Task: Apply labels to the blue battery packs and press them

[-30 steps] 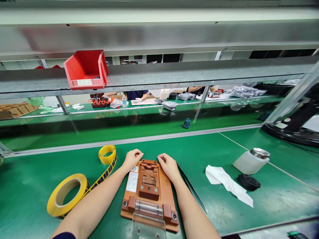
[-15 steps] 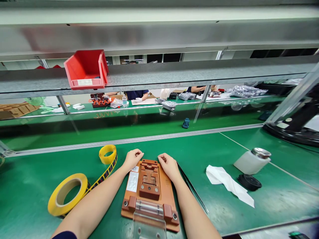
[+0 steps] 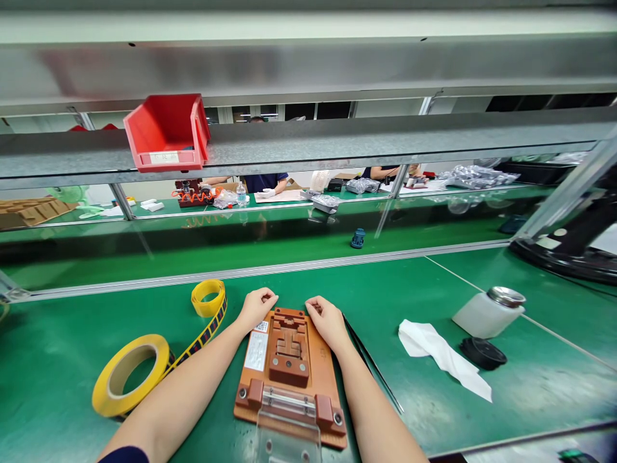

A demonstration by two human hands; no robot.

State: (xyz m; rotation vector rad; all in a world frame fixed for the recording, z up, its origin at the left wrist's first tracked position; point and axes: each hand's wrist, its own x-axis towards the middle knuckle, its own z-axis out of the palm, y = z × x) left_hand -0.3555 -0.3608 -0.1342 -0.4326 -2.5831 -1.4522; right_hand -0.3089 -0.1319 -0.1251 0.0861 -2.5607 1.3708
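Observation:
An orange-brown fixture (image 3: 322,366) lies flat on the green bench, with a dark reddish nest block in its middle and a clear hinged cover (image 3: 288,432) folded down toward me. At its far left corner rests my left hand (image 3: 255,308), fingers curled in and nothing visible in them. My right hand (image 3: 328,319) lies by the far right corner, its fingers likewise curled together without a visible object. Black tweezers (image 3: 373,363) lie beside my right wrist. Left of my left forearm is a yellow roll of label tape (image 3: 108,386), its strip running to a smaller coil (image 3: 207,299).
To the right are a white bottle (image 3: 489,312) with a metal top, a black cap (image 3: 482,354) and a white wipe (image 3: 443,357). A red bin (image 3: 166,135) sits on the shelf. Beyond the rail stands a small blue part (image 3: 357,238). Co-workers sit at the far bench.
Both hands and the fixture stay where they were. The small blue part beyond the rail has shifted very slightly to the left.

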